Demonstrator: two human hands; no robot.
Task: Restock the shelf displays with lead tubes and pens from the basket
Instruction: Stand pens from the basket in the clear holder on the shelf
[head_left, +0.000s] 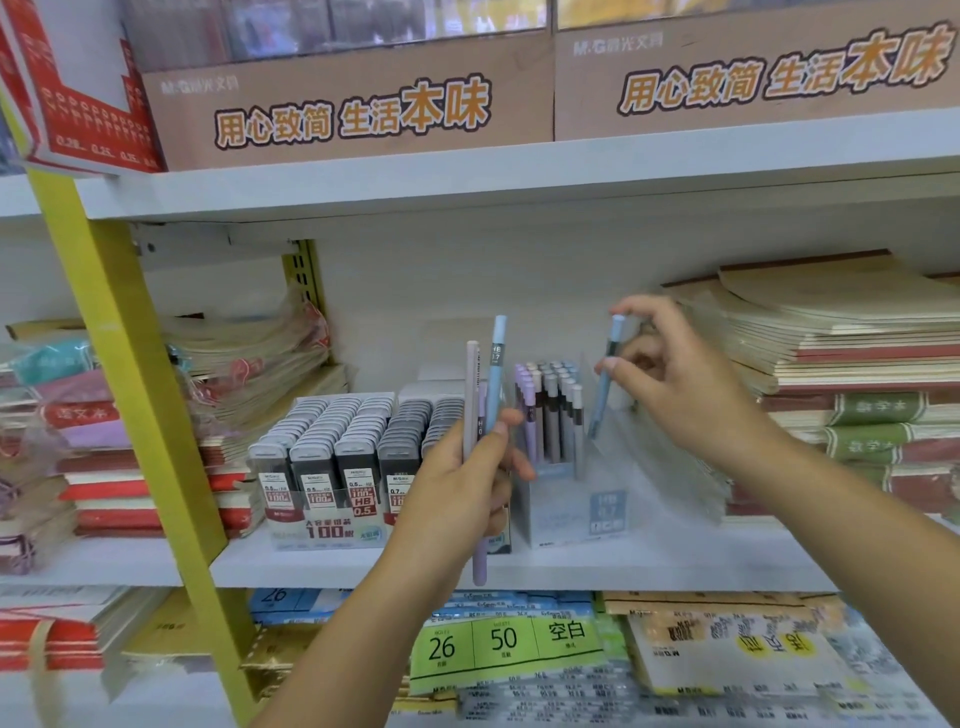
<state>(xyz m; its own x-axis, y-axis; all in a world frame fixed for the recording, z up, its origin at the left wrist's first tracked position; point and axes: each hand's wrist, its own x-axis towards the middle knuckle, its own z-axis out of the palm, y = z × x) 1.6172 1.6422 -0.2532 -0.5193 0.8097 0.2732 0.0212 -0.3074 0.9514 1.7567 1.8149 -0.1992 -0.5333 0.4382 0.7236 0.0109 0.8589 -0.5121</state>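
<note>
Lead tube display (337, 452): grey cases stand packed in rows on the middle shelf, left of the pens.
Left hand (462, 483): the fingers are curled round a few spare pens (485, 395), held upright just in front of the displays (the basket is out of view).
Pen box (558, 467): lilac, grey and pale pens stand on end in its left part; the right part looks free.
Right hand (675, 374): thumb and fingertips pinch a blue pen (605, 379) near its upper end, tip down, over that free part.
Step in hand: probably seating the blue pen.
Doing it well: keep the pen near vertical, lower its tip beside the standing row without knocking its neighbours, and let go only once it rests on the bottom.
</note>
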